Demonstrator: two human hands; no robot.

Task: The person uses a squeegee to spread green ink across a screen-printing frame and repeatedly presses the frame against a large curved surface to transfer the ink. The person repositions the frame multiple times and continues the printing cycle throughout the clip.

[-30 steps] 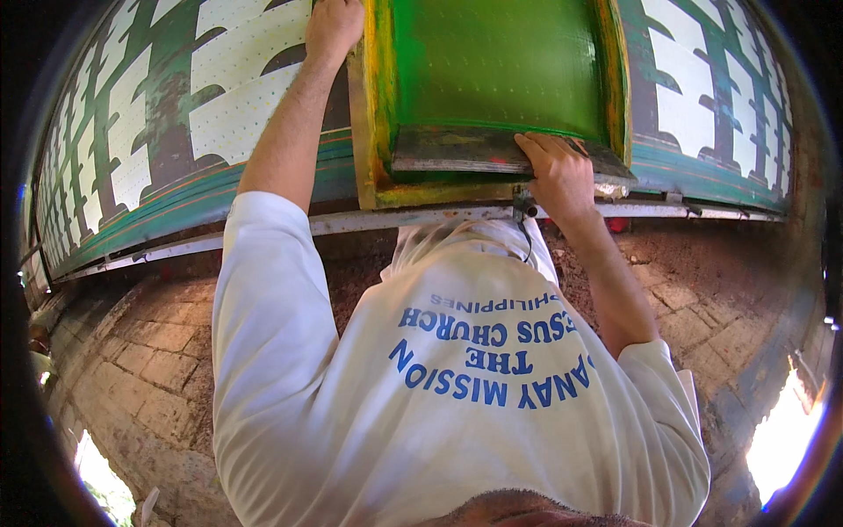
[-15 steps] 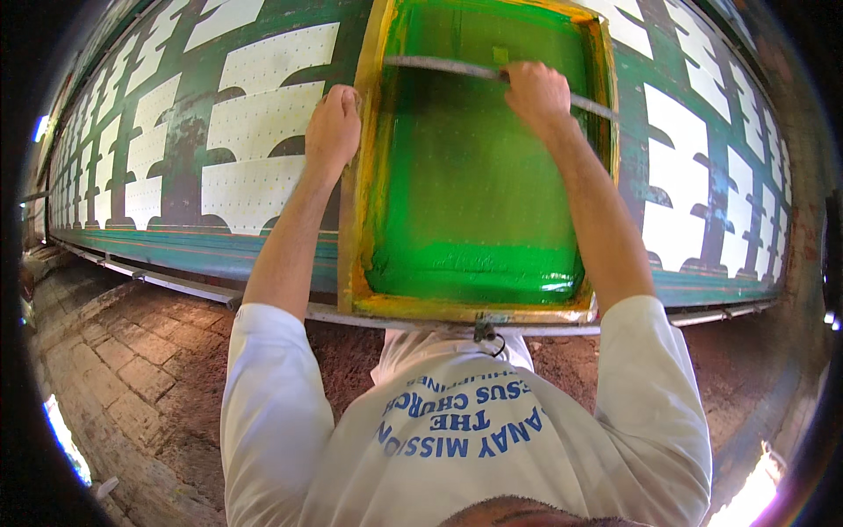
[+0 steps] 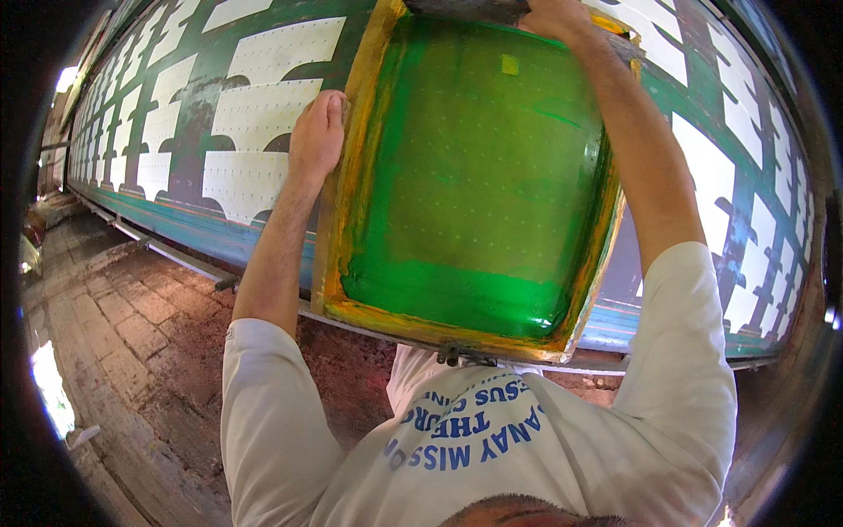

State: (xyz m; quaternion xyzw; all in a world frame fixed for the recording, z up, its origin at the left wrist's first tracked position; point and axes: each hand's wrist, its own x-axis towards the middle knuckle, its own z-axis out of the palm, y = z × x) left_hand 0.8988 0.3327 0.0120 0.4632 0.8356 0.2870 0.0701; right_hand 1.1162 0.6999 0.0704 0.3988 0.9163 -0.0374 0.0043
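A screen-printing frame [image 3: 332,263] with wooden, yellow-stained sides lies across the long table in front of me. Its mesh [image 3: 465,176] is coated green, and wet green ink [image 3: 439,294] pools along the near end. My left hand [image 3: 317,132] is closed round the outer left side of the frame. At the far end, my right hand [image 3: 559,19] grips a dark squeegee [image 3: 470,9], partly cut off by the picture's upper edge. The right fingers are mostly out of sight. Rows of small dots show through the mesh, with a yellow-green square patch [image 3: 509,64] near the far end.
White cut-out sheets with small marks [image 3: 250,184] lie in rows on the dark green table [image 3: 189,119], left and right of the frame. A metal rail [image 3: 171,255] runs along the table's near edge. The floor below is brick [image 3: 127,325].
My right hand has pushed the squeegee away from me to the frame's far end. My left hand stays on the frame's left side. The whole view has shifted and turned slightly.
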